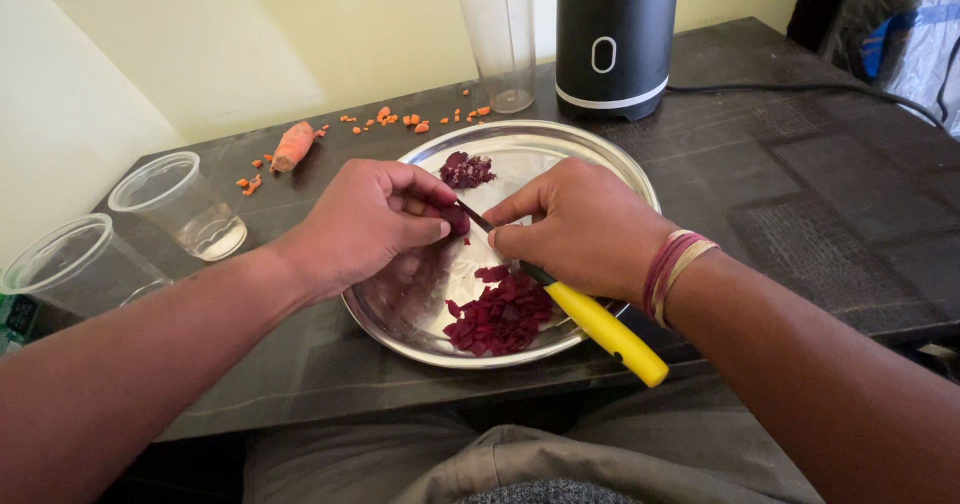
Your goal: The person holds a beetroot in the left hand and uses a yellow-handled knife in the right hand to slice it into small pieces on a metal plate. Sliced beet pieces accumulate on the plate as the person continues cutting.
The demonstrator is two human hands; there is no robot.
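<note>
My left hand (365, 219) pinches a small dark red beetroot piece (457, 220) over a round steel plate (610, 169). My right hand (575, 226) grips a knife with a yellow handle (605, 330); its blade rests against the beetroot piece. A heap of chopped beetroot (500, 312) lies at the plate's near side. A smaller beetroot chunk (466, 170) sits at the plate's far side.
A carrot stub (293, 146) and scattered orange bits (410, 120) lie behind the plate. Two clear plastic cups (180, 204) (70, 264) stand at the left. A tall clear jar (498, 34) and a black blender base (614, 36) with a cable stand at the back.
</note>
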